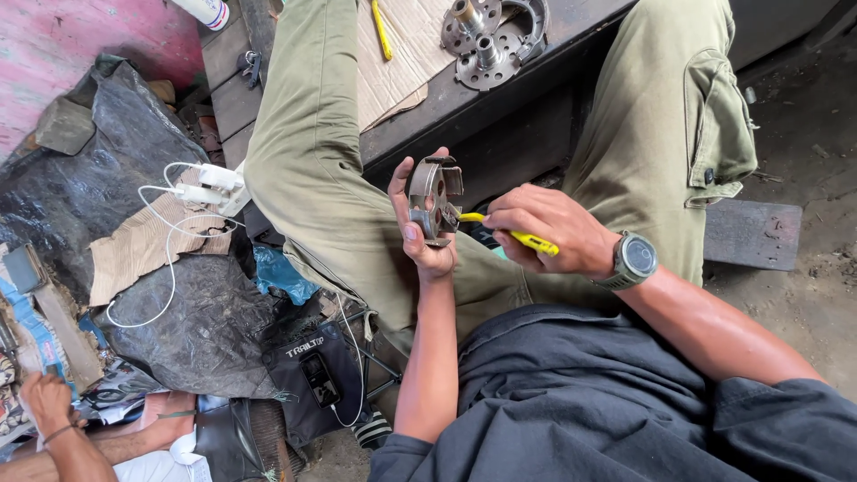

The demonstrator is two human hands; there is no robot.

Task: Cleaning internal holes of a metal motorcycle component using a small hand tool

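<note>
Left hand (427,234) clasps a round metal part (432,198); right hand (546,232) grips a half-hidden yellow tool (527,239).

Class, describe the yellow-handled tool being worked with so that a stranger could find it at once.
Start at the olive trousers mid-frame. Just below the knees, the right hand, with a wristwatch, grips the yellow-handled tool against a round metal part. Unlike the loose yellow tool lying on cardboard, it is held.

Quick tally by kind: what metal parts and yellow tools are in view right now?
Round metal parts: 2, one in the left hand at, one on the bench
Yellow tools: 2, one in the right hand at, one on the cardboard
Total: 4
</note>
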